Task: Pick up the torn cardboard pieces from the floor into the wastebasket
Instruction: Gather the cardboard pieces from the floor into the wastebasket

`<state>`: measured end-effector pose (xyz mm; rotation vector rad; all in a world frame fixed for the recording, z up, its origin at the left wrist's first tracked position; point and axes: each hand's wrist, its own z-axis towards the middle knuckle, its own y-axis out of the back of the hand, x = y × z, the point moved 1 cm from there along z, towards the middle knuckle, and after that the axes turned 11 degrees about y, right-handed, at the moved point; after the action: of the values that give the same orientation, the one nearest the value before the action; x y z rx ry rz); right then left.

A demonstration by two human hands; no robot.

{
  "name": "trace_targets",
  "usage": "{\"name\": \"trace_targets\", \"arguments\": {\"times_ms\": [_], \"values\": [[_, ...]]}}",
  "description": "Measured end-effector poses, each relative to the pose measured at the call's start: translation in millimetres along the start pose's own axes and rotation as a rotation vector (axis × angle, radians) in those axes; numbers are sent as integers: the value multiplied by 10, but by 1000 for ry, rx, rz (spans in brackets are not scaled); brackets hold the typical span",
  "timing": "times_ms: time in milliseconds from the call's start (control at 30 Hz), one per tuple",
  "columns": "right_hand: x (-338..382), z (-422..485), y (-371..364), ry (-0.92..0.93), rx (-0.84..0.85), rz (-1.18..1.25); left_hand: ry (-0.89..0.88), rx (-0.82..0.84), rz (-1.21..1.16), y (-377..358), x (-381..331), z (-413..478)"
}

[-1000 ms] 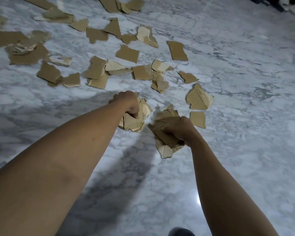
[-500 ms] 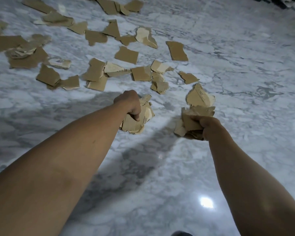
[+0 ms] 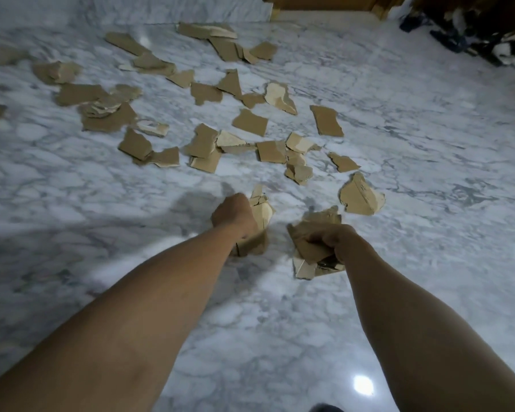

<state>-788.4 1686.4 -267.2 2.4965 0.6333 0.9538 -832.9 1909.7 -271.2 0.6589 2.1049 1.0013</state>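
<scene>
Holding bunches of cardboard, the left hand point(image 3: 234, 215) and right hand point(image 3: 336, 240) are both closed tight. The nearest loose piece point(image 3: 360, 197) lies just beyond the right hand; no wastebasket shows.

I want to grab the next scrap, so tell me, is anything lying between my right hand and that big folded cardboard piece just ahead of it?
Nothing visible on the floor: only bare marble separates the right hand from the big folded piece. But that hand is already clenched around a bundle of scraps.
</scene>
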Motion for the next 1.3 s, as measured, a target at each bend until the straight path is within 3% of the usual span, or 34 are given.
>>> {"name": "trace_targets", "arguments": {"times_ms": [133,300,500,667,767,867,1067,1133,1233,1300], "values": [[249,-254,-547,102,100,53,163,56,-252,247,506,-24],[939,-869,-1207,307,247,217,180,-83,-260,1202,845,-98],[2359,-2097,-1773,658,330,345,101,-454,-245,3324,1344,-471],[3216,-3449,-2277,953,388,394,168,-748,-547,4807,2296,-1088],[3422,-4010,-2752,1047,479,423,253,-832,-647,4974,3105,-1316],[3462,-4428,-3274,1087,511,396,404,-798,-641,4860,3768,-1438],[3357,-4812,-4211,1052,530,372,493,-849,-766,4920,4338,-1619],[3308,-4873,-4463,1096,610,346,431,-769,-806,4912,4380,-1572],[3287,-4854,-4787,1096,756,91,424,-548,-782,4799,4361,-1483],[3277,-4730,-4859,1143,661,-67,496,-531,-644,4708,4390,-1437]]}}
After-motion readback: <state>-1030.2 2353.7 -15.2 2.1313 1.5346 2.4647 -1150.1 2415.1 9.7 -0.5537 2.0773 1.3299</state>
